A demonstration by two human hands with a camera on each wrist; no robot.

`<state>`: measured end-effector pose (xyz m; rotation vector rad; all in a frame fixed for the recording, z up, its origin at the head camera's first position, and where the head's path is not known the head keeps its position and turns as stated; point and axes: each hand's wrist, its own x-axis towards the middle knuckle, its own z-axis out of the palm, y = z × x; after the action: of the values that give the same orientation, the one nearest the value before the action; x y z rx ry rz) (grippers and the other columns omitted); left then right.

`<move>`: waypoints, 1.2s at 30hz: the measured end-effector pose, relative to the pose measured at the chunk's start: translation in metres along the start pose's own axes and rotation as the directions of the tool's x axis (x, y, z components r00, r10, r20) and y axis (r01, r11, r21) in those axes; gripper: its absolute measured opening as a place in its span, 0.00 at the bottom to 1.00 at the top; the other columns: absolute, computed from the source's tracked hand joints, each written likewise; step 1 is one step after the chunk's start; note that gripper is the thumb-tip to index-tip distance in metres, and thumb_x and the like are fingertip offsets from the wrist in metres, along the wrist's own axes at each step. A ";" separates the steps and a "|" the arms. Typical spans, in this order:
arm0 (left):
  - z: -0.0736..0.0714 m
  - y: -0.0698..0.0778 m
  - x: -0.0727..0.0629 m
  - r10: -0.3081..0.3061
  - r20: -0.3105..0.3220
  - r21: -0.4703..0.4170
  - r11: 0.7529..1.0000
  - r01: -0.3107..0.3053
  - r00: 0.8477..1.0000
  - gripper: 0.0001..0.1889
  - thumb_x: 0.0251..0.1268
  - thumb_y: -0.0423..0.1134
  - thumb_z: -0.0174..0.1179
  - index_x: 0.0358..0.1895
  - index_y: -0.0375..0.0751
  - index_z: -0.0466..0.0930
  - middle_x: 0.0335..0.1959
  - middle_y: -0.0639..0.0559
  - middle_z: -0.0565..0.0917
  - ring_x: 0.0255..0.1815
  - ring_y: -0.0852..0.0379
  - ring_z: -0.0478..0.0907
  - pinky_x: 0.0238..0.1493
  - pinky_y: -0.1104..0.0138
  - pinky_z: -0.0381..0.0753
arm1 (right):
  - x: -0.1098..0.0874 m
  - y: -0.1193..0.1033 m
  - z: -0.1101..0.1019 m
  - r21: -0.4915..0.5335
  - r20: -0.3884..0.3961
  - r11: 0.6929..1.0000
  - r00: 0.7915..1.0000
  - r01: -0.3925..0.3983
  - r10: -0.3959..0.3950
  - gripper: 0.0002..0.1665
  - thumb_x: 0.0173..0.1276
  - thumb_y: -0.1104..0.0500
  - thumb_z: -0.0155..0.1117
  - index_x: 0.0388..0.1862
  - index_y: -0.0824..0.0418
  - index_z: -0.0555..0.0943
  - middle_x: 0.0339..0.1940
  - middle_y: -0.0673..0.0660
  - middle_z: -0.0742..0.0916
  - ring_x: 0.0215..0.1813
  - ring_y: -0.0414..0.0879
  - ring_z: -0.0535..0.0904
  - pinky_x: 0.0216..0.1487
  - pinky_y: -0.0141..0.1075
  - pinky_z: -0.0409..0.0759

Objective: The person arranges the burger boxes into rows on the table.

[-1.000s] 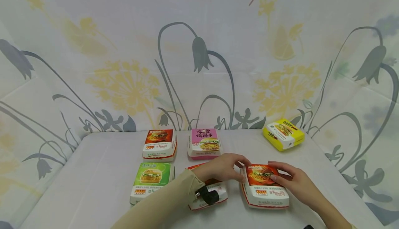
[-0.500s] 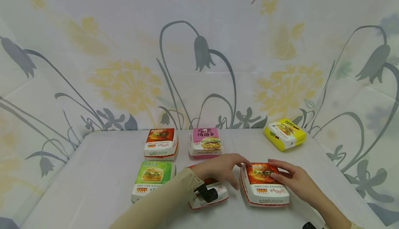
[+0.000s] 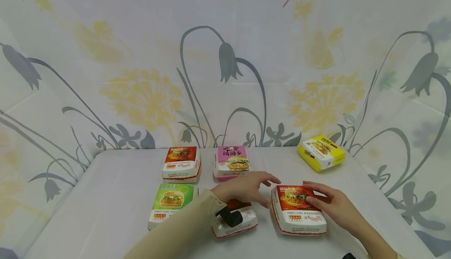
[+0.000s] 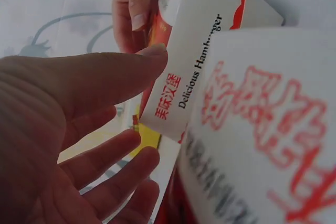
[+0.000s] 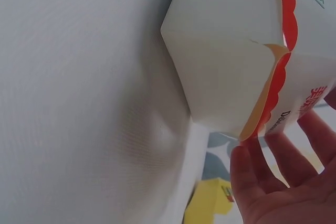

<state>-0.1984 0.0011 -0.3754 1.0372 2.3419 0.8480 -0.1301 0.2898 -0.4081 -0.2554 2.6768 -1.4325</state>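
In the head view a red-and-white hamburger box (image 3: pixel 298 210) sits at the right front. My right hand (image 3: pixel 331 202) holds its right far corner, thumb on the lid and fingers behind the far side; the right wrist view shows those fingers (image 5: pixel 286 163) along the box's wall. To the box's left is my left hand (image 3: pixel 244 188), fingers spread and a small gap off its left side. A second red hamburger box (image 3: pixel 236 223) lies beneath the left wrist, partly hidden by it. Up close in the left wrist view, its white lid (image 4: pixel 262 124) fills the right.
A green hamburger box (image 3: pixel 172 200) stands left of the left forearm, which covers its corner. Behind are another red hamburger box (image 3: pixel 181 164) and a pink one (image 3: pixel 231 162). At the back right lies a yellow box (image 3: pixel 321 152), turned at an angle. A patterned curtain (image 3: pixel 225 94) rises behind the table.
My left hand has drawn slightly back to the left, off the held box's left side. My right hand and the boxes stay in place.
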 end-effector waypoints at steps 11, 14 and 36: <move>-0.020 -0.013 -0.021 -0.022 -0.084 -0.053 0.998 0.018 0.996 0.31 0.60 0.43 0.71 0.67 0.55 0.74 0.64 0.59 0.76 0.64 0.56 0.73 0.60 0.61 0.74 | -0.003 -0.002 -0.007 -0.072 -0.028 0.997 1.000 -0.006 0.004 0.30 0.72 0.52 0.64 0.69 0.63 0.74 0.69 0.65 0.75 0.68 0.66 0.71 0.54 0.41 0.82; -0.020 -0.018 -0.022 -0.020 -0.091 -0.049 0.999 0.016 0.996 0.30 0.60 0.44 0.71 0.67 0.54 0.75 0.64 0.58 0.76 0.64 0.55 0.73 0.60 0.62 0.75 | -0.003 -0.001 -0.010 -0.092 -0.036 0.996 0.999 -0.011 0.008 0.30 0.73 0.52 0.63 0.69 0.63 0.74 0.69 0.64 0.76 0.68 0.65 0.70 0.54 0.43 0.82; -0.015 -0.020 -0.016 -0.015 -0.022 -0.102 0.995 0.013 1.000 0.28 0.60 0.44 0.72 0.65 0.57 0.76 0.65 0.54 0.77 0.63 0.57 0.74 0.59 0.62 0.74 | -0.001 0.002 -0.031 -0.089 -0.097 0.996 0.995 0.030 -0.038 0.29 0.75 0.49 0.61 0.68 0.64 0.74 0.69 0.65 0.76 0.56 0.16 0.66 0.50 0.21 0.74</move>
<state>-0.2071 -0.0268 -0.3759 0.9729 2.2956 0.9687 -0.1340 0.3167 -0.3922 -0.2442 2.8323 -1.3730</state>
